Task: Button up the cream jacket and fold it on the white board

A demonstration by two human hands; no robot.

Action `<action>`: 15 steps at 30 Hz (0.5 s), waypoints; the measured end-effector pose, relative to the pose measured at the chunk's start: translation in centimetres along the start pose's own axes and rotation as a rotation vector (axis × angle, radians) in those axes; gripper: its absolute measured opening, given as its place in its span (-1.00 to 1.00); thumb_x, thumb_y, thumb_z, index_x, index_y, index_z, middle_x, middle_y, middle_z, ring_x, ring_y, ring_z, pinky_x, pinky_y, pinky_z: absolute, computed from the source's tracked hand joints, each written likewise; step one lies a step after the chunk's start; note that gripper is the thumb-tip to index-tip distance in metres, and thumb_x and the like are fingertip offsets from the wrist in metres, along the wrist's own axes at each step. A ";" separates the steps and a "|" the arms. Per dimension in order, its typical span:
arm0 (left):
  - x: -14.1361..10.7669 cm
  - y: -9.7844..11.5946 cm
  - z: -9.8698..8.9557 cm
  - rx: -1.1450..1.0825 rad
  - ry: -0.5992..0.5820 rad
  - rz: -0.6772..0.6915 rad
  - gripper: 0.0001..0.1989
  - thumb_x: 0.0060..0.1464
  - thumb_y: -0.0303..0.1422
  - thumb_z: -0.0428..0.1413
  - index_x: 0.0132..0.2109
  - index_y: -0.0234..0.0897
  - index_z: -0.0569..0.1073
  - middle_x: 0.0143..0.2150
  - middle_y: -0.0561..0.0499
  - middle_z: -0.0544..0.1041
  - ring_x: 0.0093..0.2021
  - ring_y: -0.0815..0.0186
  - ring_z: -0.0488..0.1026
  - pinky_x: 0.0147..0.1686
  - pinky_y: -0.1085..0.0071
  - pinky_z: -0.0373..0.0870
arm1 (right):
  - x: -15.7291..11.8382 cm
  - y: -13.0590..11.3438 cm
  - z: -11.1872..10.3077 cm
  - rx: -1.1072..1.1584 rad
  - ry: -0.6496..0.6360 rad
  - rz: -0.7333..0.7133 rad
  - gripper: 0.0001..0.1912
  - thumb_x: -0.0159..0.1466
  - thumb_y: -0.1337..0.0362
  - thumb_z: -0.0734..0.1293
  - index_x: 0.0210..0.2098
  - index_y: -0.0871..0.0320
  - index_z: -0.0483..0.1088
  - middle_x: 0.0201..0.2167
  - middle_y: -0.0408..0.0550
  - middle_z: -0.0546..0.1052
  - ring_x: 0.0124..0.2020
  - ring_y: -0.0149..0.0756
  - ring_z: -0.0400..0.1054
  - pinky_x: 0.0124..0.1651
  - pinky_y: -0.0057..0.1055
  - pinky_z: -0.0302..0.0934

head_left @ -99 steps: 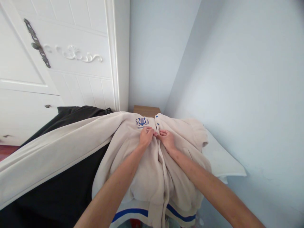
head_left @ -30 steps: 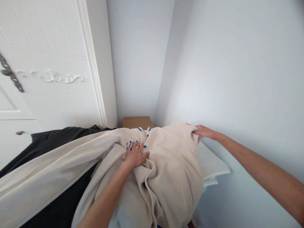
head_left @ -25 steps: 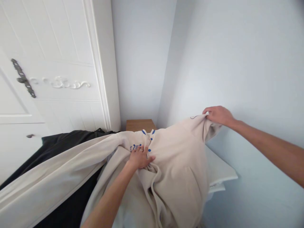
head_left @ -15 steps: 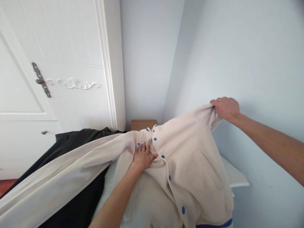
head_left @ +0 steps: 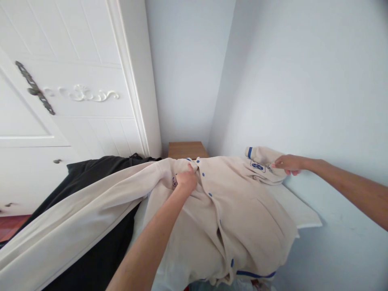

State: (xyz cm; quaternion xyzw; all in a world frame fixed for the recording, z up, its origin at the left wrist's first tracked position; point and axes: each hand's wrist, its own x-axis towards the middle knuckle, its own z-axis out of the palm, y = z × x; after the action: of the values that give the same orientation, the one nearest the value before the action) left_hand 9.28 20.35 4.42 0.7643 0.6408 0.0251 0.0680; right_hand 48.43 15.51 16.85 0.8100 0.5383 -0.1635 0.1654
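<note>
- Beige jacket: front up, collar end far, hem end nearest the viewer. Blue stripe along the part of the hem that shows.
- Blue buttons: in a row up the jacket's front edge, from near the hem to the collar. Front edge wavy; a narrow gap shows partway along it.
- Black garment: left of the jacket's body, partly covered by the long sleeve, which reaches out leftward and toward the viewer.
- White slab: corner juts out from under the jacket's right side, beside the wall.
- Left hand: on the jacket's upper chest, just below the collar, partly over a dark emblem. Fingers mostly bent in, one digit extended toward the collar. Cannot tell whether cloth is pinched.
- Right hand: at the jacket's far right, against the folded sleeve. Fingers curled, spread narrow; firm grip or mere touch, cannot tell. Blue-banded cuff and blue print face up.
- Brown box: just beyond the jacket's collar.
- White cabinet: beyond the jacket, to the left; dark metal handle, scroll relief.
- Pale blue wall: right of and beyond the jacket.
</note>
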 end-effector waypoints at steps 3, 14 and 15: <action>0.5 0.5 0.3 0.008 0.069 0.024 -0.39 0.24 -0.28 0.00 0.36 -0.46 0.16 -0.03 -0.40 0.53 0.00 -0.09 0.49 -0.05 0.05 0.36 | 0.6 -3.2 0.1 -0.018 0.226 -0.186 -0.50 0.51 0.06 0.03 -0.11 0.27 0.46 -0.30 0.07 0.46 -0.36 -0.46 0.34 -0.20 -0.62 0.14; 2.2 -3.1 4.2 -0.524 0.360 -0.088 -0.69 0.14 -0.34 0.04 0.00 -0.34 0.47 -0.29 -0.06 0.54 -0.17 0.17 0.48 -0.08 0.29 0.36 | 4.5 -26.4 6.7 0.098 0.340 -0.686 -0.28 0.37 -0.09 0.25 0.39 0.10 0.10 0.16 0.08 0.25 0.10 -0.24 0.27 0.12 -0.52 0.16; 2.5 -3.4 4.5 -0.588 0.356 -0.089 -0.71 0.12 -0.38 0.05 -0.01 -0.34 0.46 -0.30 -0.04 0.54 -0.20 0.21 0.48 -0.10 0.32 0.37 | 5.1 -27.7 7.1 0.093 0.335 -0.672 -0.23 0.34 -0.10 0.28 0.41 0.11 0.06 0.21 0.11 0.18 0.11 -0.21 0.26 0.12 -0.51 0.17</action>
State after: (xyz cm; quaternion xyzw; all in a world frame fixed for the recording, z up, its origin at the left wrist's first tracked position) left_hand 6.94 23.05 -0.63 0.6670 0.6406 0.3385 0.1734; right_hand 24.06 26.66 5.74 0.6104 0.7856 -0.0982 -0.0249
